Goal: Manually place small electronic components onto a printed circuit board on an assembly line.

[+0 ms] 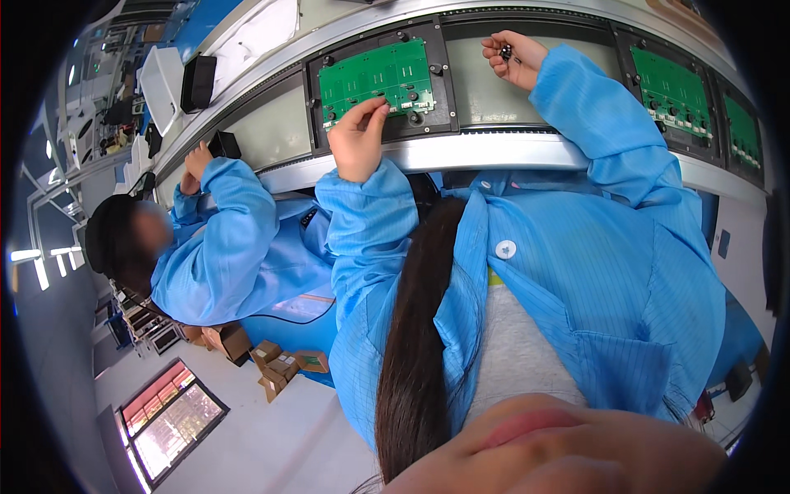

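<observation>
Steadiness suits the bare left hand, fingertips pinched over the lower part of the green rectangular circuit board inside a black rectangular frame, contents unclear, while the bare right hand, well apart, loosely cradles small black parts.

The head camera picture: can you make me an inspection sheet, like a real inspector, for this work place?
Surface: conveyor with a silver rail.
Job's things: green board in a black tray; two more boards to the right.
Clutter: cartons on the floor.
Hands: left hand pinched at the board's lower edge, grip unclear; right hand holds small black parts.
Cables: thin dark line beside the co-worker, perhaps a cable.
Surroundings: co-worker on the left; window.
</observation>
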The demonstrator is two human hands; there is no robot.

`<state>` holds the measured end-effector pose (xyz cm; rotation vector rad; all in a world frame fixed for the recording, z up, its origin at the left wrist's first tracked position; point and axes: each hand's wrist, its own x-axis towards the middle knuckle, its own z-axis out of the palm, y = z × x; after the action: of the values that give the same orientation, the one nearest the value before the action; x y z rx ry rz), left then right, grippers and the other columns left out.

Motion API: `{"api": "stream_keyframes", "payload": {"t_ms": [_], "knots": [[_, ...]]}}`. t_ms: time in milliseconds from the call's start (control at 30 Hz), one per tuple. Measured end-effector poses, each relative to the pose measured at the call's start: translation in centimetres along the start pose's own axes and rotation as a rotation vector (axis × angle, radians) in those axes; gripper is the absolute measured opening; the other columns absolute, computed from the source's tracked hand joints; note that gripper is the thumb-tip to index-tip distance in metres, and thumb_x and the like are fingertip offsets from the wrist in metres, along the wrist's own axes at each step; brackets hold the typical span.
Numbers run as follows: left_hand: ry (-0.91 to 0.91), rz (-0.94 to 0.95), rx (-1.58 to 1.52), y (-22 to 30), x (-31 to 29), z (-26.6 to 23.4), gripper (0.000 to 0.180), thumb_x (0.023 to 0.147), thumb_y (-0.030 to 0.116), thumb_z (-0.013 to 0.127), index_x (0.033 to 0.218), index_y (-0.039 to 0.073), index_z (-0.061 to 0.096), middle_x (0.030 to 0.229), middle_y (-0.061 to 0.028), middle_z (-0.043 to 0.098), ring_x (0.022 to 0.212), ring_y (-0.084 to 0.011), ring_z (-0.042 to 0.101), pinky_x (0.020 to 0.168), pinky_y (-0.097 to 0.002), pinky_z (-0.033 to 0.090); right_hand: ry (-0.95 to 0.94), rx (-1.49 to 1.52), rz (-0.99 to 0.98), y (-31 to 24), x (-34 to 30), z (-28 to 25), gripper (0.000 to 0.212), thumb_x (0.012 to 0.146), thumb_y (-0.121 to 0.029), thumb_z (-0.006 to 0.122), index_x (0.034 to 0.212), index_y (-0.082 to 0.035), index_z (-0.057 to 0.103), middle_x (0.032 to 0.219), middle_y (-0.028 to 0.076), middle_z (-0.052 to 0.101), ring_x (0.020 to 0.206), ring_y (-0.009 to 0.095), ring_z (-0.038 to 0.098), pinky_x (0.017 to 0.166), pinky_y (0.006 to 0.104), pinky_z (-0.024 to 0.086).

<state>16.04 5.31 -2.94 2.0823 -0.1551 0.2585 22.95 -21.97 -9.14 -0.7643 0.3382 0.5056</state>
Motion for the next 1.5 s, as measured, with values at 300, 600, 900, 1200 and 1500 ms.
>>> {"api": "stream_keyframes", "payload": {"t_ms": [300, 600, 900, 1200, 1500], "knots": [[-0.187, 0.152, 0.226, 0.7, 2.9, 0.9, 0.012, 0.072, 0.001, 0.065, 0.084, 0.001, 0.067, 0.076, -0.0065, 0.065, 0.063, -0.0148, 0.057, 0.058, -0.0233, 0.046, 0.031, -0.021, -0.035, 0.0, -0.4, 0.9, 0.022, 0.090, -0.019, 0.043, 0.093, 0.000, 0.054, 0.075, 0.004, 0.054, 0.056, 0.006, 0.044, 0.048, 0.0160, 0.040], [-0.322, 0.383, 0.413, -0.3, 4.6, 2.6, 0.011, 0.070, 0.004, 0.065, 0.080, 0.004, 0.067, 0.081, -0.0054, 0.064, 0.072, -0.0220, 0.057, 0.068, -0.0293, 0.046, 0.064, -0.061, -0.059, 0.1, -0.8, 1.9, 0.023, 0.089, -0.019, 0.044, 0.093, 0.000, 0.055, 0.074, 0.004, 0.054, 0.055, 0.005, 0.044, 0.047, 0.0150, 0.039], [-0.395, 0.418, 0.423, -0.2, 4.9, 3.0, 0.009, 0.069, 0.005, 0.066, 0.078, 0.005, 0.067, 0.087, -0.0046, 0.061, 0.081, -0.0229, 0.054, 0.074, -0.0301, 0.044, 0.092, -0.065, -0.060, 0.6, -0.6, 2.0, 0.022, 0.089, -0.019, 0.044, 0.092, 0.000, 0.055, 0.073, 0.004, 0.054, 0.055, 0.005, 0.044, 0.045, 0.0149, 0.037], [-0.419, 0.473, 0.472, -0.3, 4.9, 2.8, 0.010, 0.067, 0.004, 0.065, 0.077, 0.006, 0.066, 0.088, -0.0035, 0.061, 0.083, -0.0228, 0.053, 0.076, -0.0301, 0.044, 0.111, -0.073, -0.048, 0.9, -0.3, 2.3, 0.022, 0.089, -0.020, 0.043, 0.091, 0.000, 0.055, 0.073, 0.004, 0.053, 0.055, 0.005, 0.042, 0.045, 0.0151, 0.036], [-0.433, 0.579, 0.489, -0.3, 5.2, 2.9, 0.011, 0.066, 0.004, 0.065, 0.077, 0.006, 0.065, 0.090, -0.0028, 0.060, 0.084, -0.0228, 0.052, 0.077, -0.0303, 0.044, 0.098, -0.069, -0.053, 1.1, -0.2, 2.2, 0.023, 0.089, -0.020, 0.043, 0.090, 0.000, 0.055, 0.073, 0.004, 0.053, 0.055, 0.005, 0.042, 0.045, 0.0149, 0.036]]}}
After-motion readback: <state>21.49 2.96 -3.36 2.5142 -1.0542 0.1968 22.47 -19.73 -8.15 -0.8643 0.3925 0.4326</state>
